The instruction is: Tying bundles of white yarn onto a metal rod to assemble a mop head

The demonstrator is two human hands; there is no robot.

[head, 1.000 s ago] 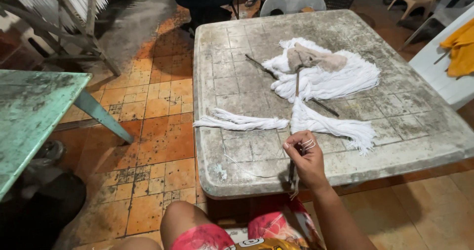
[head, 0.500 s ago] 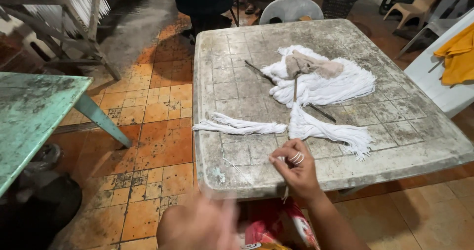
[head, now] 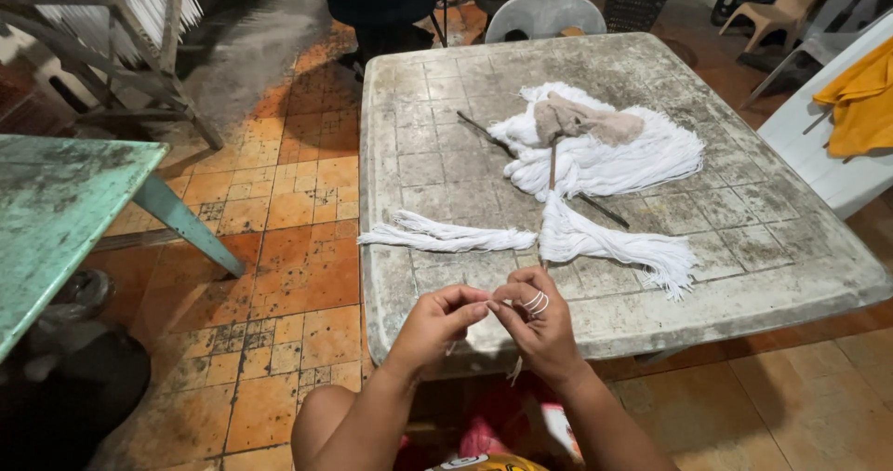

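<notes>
String point(head: 532, 301) wound round right hand point(head: 539, 327) fingers; left hand point(head: 437, 327) grip pinching its end

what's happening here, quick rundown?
A seated person works white string at the near edge of a worn tiled table. The right hand has string looped round a finger; the left hand pinches it, fingertips meeting. Bundles of white yarn and a thin stick lie on the table.
</notes>
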